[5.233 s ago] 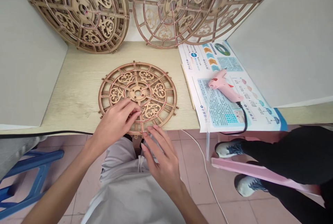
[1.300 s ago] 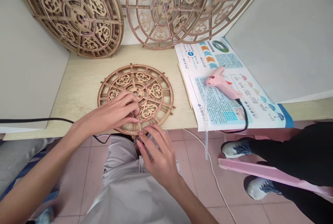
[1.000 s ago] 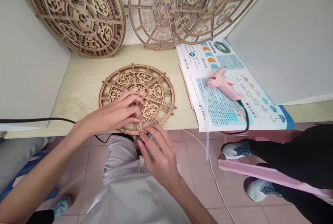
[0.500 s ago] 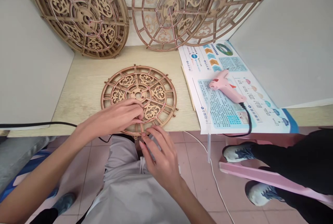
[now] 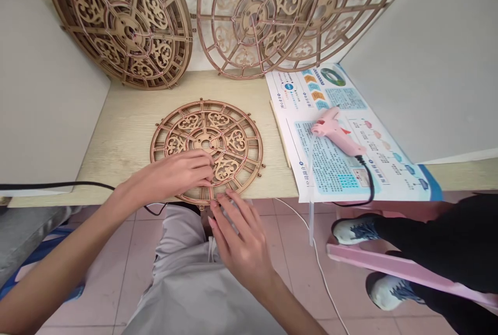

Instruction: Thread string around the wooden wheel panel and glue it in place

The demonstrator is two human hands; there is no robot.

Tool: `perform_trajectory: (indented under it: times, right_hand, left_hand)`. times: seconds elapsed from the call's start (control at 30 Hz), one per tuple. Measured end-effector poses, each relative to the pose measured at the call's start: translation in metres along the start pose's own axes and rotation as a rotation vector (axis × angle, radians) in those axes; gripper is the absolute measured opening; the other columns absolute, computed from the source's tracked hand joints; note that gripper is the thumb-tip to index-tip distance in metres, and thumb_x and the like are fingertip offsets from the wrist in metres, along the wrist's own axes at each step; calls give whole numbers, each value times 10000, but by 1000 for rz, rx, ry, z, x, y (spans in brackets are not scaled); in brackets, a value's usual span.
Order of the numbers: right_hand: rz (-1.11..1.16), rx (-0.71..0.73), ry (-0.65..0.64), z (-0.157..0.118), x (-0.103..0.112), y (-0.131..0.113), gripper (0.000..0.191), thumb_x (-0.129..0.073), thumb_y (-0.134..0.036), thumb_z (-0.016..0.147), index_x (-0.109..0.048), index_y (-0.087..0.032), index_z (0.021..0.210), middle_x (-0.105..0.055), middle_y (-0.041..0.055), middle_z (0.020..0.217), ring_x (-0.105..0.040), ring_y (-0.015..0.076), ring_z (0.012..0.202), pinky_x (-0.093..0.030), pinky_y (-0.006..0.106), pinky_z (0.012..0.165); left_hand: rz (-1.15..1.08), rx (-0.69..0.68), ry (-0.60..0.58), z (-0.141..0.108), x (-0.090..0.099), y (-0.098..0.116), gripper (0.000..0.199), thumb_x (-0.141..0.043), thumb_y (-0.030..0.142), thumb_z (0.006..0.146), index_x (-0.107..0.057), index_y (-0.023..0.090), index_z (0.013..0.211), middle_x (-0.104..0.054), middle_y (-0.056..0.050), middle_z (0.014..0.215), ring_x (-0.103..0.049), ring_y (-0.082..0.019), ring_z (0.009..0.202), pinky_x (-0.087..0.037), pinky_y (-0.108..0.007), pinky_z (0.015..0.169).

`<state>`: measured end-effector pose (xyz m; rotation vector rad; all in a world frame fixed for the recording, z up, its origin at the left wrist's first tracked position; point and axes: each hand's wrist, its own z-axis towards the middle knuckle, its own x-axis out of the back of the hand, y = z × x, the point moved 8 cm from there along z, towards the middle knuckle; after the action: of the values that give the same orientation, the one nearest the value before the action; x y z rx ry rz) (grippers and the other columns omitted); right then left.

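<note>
Your left hand (image 5: 175,175) rests on the near part of the openwork disc (image 5: 229,170), fingers curled; whether they pinch anything, you cannot tell. Your right hand (image 5: 243,239) has its fingers loosely spread, tips at the disc's near rim, apparently touching. The disc lies flat on the table (image 5: 120,133), left of the pink glue gun (image 5: 338,131).
</note>
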<state>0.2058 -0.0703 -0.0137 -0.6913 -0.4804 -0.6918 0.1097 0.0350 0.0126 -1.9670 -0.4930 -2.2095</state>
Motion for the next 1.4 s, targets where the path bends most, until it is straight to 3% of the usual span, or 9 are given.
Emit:
perform_trajectory:
  times: [0.2,0.4,0.5,0.63,0.8,1.0,1.2,1.4]
  right_hand:
    - [-129,131,-157,13,1,-1,195,-647,-177,963,-717,-76,1114,-739,123,1106,-661,288,1102,-499,389,807]
    - [-175,309,-314,24,1,-5,251,-575,-216,1003,-724,-31,1085,-700,158,1061,-641,270,1041,-554,381,734]
    - [-159,322,-390,28,-2,-4,244,-566,-230,1006,-735,-55,1023,-687,129,985,-635,247,951,-564,371,680]
    - [-156,335,-453,29,-3,-3,264,-559,-255,1012,-727,-55,1051,-679,135,1034,-623,252,990,-581,372,695]
    - [-116,354,-423,26,-1,-1,268,-579,-245,1002,-717,-34,1092,-692,147,1106,-629,264,1033,-600,392,774]
    - [84,208,-281,22,3,8,250,-626,-211,973,-710,-59,1153,-728,141,1113,-639,253,1113,-609,407,910]
    - [244,85,-179,13,1,11,351,-664,-130,927,-662,-77,1274,-723,137,1178,-638,242,1207,-589,397,1048]
    - [296,45,-182,10,-4,13,335,-673,-62,903,-668,-44,1237,-713,150,1188,-626,240,1226,-567,385,1083]
  left_hand:
    - [69,-4,-37,0,-3,2,275,-386,241,1084,-612,134,970,-645,-87,1040,-571,-221,1102,-467,-320,937]
    - [89,15,-53,0,-3,1,197,-436,206,1060,-600,153,966,-646,-100,1050,-572,-222,1087,-473,-294,873]
    - [62,27,-34,-2,-3,-1,184,-447,198,1055,-607,158,975,-651,-94,1040,-584,-208,1061,-468,-263,812]
    - [58,18,9,-3,-2,-2,192,-443,192,1060,-616,159,984,-662,-90,1047,-601,-191,1029,-461,-253,790]
    - [146,-16,32,-3,1,3,208,-445,203,1065,-616,133,968,-670,-86,1057,-608,-194,1013,-418,-262,678]
    - [-70,63,56,-5,-1,-2,305,-391,290,1090,-651,150,1015,-672,-77,1058,-608,-191,1055,-460,-282,862]
    - [-300,125,82,-9,-4,-10,253,-459,304,1066,-661,162,1009,-659,-85,1104,-606,-193,1088,-453,-294,939]
    - [-370,161,84,-10,-4,-14,234,-484,291,1055,-665,162,983,-666,-95,1137,-616,-202,1108,-457,-307,960]
